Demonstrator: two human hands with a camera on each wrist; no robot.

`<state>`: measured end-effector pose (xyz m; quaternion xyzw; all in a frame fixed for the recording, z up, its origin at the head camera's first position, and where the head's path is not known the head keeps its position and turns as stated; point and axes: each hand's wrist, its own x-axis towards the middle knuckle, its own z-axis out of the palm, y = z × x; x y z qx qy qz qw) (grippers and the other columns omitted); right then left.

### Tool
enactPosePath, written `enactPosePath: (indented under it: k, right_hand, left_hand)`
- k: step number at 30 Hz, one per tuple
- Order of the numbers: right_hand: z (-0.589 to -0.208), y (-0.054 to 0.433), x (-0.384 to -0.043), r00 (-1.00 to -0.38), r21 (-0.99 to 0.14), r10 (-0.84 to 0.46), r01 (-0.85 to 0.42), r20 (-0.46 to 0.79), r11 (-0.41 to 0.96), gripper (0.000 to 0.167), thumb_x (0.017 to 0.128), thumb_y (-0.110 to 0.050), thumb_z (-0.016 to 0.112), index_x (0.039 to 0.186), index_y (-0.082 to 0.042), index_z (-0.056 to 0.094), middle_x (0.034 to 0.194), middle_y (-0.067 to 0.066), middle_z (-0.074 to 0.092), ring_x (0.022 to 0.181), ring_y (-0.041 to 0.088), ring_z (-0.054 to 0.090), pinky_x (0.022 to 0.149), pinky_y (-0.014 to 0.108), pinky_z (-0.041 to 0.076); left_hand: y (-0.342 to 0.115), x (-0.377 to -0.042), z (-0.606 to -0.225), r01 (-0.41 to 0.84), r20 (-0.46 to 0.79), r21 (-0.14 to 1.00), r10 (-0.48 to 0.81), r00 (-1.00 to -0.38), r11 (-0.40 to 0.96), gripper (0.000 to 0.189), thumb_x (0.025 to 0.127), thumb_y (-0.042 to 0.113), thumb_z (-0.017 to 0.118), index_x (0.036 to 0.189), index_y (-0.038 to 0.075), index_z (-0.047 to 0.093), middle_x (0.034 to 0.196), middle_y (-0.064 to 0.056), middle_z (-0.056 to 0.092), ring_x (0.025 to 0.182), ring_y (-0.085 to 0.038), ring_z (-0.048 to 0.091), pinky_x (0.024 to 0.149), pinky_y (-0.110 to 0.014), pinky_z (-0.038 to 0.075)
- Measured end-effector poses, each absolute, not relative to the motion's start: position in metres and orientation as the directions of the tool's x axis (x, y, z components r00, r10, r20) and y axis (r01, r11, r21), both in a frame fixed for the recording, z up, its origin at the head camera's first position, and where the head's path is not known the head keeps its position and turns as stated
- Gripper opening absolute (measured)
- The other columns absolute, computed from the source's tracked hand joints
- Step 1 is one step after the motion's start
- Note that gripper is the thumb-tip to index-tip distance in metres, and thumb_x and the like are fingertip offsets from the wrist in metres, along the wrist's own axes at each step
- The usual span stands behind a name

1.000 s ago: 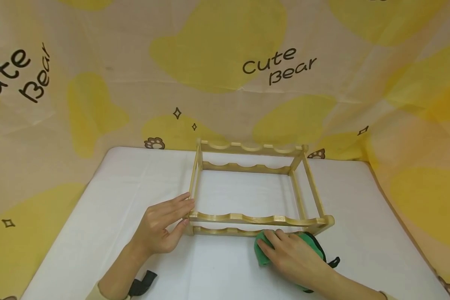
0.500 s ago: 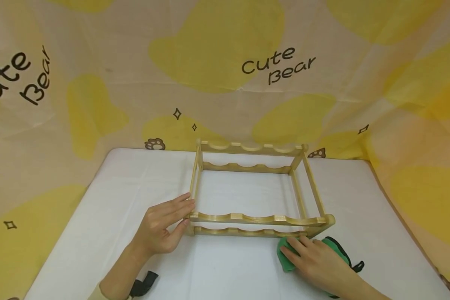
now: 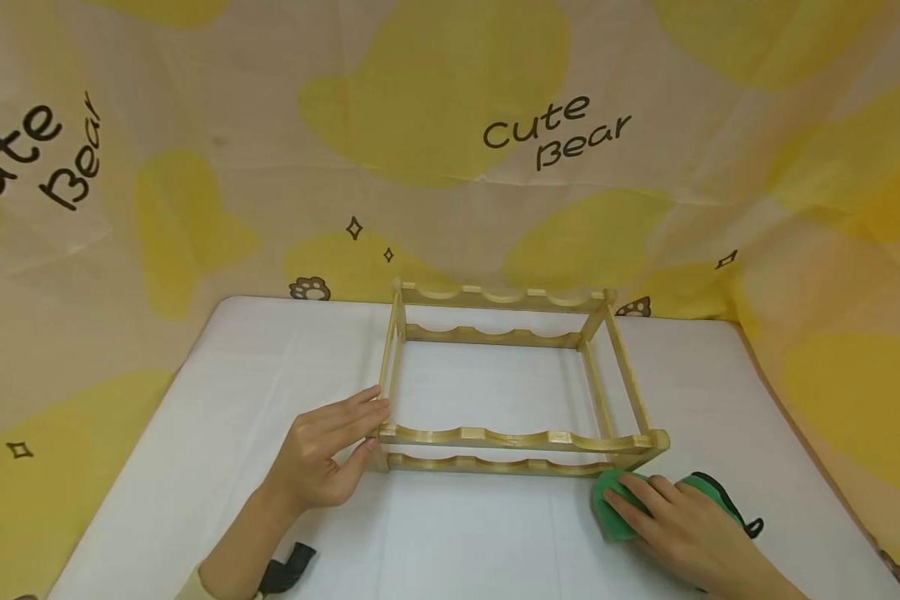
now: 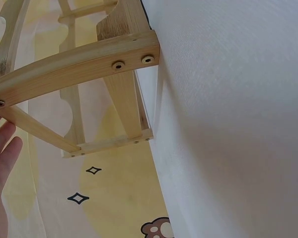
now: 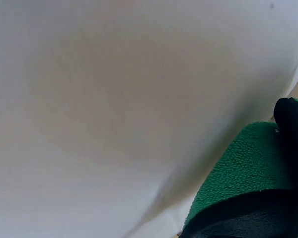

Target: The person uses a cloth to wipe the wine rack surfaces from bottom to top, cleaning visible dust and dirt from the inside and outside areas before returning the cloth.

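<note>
A light wooden wine rack (image 3: 513, 437) with scalloped rails stands on the white-covered table. My left hand (image 3: 322, 454) rests its nearly straight fingers on the rack's front left corner, thumb lower down by the front. The left wrist view shows those fingertips (image 4: 10, 144) against a rail beside the screwed end piece (image 4: 74, 64). My right hand (image 3: 678, 529) grips a folded green cloth (image 3: 611, 508) with black edging, just in front of the rack's front right corner. In the right wrist view the terry cloth (image 5: 243, 163) and its black border fill the lower right; the fingers are hidden there.
The table (image 3: 465, 542) has a white cover. Behind and on both sides hangs a yellow patterned cloth backdrop (image 3: 435, 150), close behind the rack's far side. A black strap (image 3: 288, 567) sticks out beside my left wrist.
My right hand has moved to the right with the green cloth, from along the rack's lower front rail to past its right end. The left hand and the rack stay in place.
</note>
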<state>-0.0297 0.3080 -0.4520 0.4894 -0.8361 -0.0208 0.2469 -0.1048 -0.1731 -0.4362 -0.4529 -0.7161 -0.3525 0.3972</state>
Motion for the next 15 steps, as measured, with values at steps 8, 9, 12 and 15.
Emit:
enactPosePath:
  k: [8, 9, 12, 15]
  right_hand:
    - [-0.427, 0.317, -0.033, -0.380, 0.287, -0.818, -0.802, 0.432, 0.524, 0.051, 0.116, -0.034, 0.027, 0.121, -0.008, 0.071, 0.115, 0.014, 0.067, 0.079, 0.024, 0.060, 0.057, 0.033, 0.052]
    - [-0.423, 0.319, -0.033, -0.376, 0.291, -0.815, -0.799, 0.441, 0.526, 0.051, 0.115, -0.035, 0.028, 0.121, -0.008, 0.072, 0.114, 0.014, 0.067, 0.078, 0.025, 0.060, 0.057, 0.034, 0.053]
    - [-0.414, 0.319, -0.036, -0.338, 0.304, -0.803, -0.797, 0.490, 0.521, 0.048, 0.114, -0.036, 0.034, 0.119, -0.008, 0.073, 0.112, 0.015, 0.068, 0.077, 0.026, 0.062, 0.055, 0.037, 0.053]
    - [-0.407, 0.318, -0.038, -0.287, 0.313, -0.785, -0.801, 0.549, 0.511, 0.044, 0.111, -0.034, 0.040, 0.115, -0.006, 0.074, 0.107, 0.016, 0.070, 0.074, 0.026, 0.063, 0.052, 0.038, 0.052]
  left_hand:
    - [-0.173, -0.104, -0.436, 0.926, 0.886, 0.155, 0.367, -0.284, 0.344, 0.032, 0.102, 0.014, 0.055, 0.107, -0.008, 0.077, 0.104, -0.019, 0.078, 0.099, -0.041, 0.076, 0.094, -0.036, 0.061]
    - [-0.173, -0.104, -0.436, 0.926, 0.885, 0.156, 0.367, -0.286, 0.344, 0.031, 0.102, 0.014, 0.055, 0.108, -0.008, 0.077, 0.104, -0.019, 0.078, 0.099, -0.041, 0.076, 0.094, -0.035, 0.061]
    - [-0.173, -0.104, -0.436, 0.926, 0.885, 0.154, 0.368, -0.284, 0.345, 0.031, 0.102, 0.013, 0.055, 0.108, -0.008, 0.076, 0.104, -0.019, 0.078, 0.099, -0.041, 0.076, 0.094, -0.036, 0.061]
    - [-0.173, -0.104, -0.436, 0.926, 0.885, 0.151, 0.370, -0.283, 0.345, 0.031, 0.102, 0.013, 0.054, 0.109, -0.008, 0.076, 0.104, -0.019, 0.078, 0.099, -0.041, 0.076, 0.094, -0.036, 0.061]
